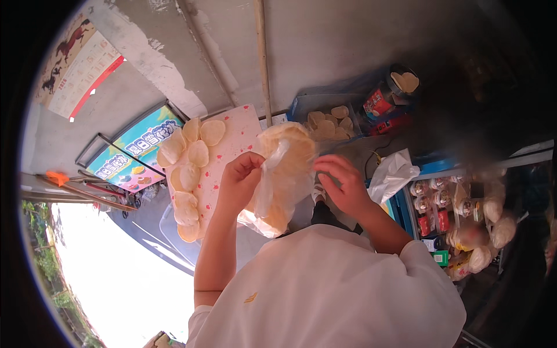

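Note:
In front of my chest hangs a clear plastic bag [288, 174] filled with large, thin, round, pale yellow crackers. My left hand [242, 177] is closed in a pinch on the left side of the bag, near its upper part. My right hand [346, 184] is at the bag's right edge, fingers stretched out and thumb apart; whether its fingertips touch the plastic I cannot tell. Several loose crackers [198, 153] lie overlapping on a pale pink table cover with red marks [237, 130], to the left of the bag.
Beyond the bag, a blue crate [299, 108] holds more crackers, beside a dark-lidded jar [378, 103]. A white plastic bag [394, 175] hangs to the right, by shelves of packaged goods [426, 203]. Blue signboards [145, 142] stand left; a wooden pole [263, 64] leans against the wall.

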{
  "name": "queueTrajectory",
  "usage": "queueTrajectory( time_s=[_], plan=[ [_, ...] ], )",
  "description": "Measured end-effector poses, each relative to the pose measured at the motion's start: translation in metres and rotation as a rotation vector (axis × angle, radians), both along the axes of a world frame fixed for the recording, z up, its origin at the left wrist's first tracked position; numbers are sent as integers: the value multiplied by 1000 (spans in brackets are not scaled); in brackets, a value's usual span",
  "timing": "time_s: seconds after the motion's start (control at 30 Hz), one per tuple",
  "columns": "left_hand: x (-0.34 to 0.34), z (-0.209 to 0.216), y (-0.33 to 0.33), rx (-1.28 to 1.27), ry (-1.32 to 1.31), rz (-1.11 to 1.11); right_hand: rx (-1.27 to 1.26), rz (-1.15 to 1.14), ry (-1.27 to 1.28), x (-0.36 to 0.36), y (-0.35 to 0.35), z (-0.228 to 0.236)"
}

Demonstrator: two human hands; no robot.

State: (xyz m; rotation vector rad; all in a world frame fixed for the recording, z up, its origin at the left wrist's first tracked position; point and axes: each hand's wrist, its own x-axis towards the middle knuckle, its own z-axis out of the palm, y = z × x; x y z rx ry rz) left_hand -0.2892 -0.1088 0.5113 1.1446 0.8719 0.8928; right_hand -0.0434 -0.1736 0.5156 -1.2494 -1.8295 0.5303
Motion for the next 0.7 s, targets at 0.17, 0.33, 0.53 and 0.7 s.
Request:
queueTrajectory(
  time_s=[0.17,0.33,0.53,0.7],
  plan=[
    [10,24,-4,41,3,-54,77,61,20,-11,7,34],
    [31,35,-7,243,198,-37,92,147,-1,-14,19,64],
    [53,57,-9,420,378,-1,-367,309,279,-1,37,70],
    [60,52,-4,614,369,13,-309,342,175,6,44,71]
  ],
)
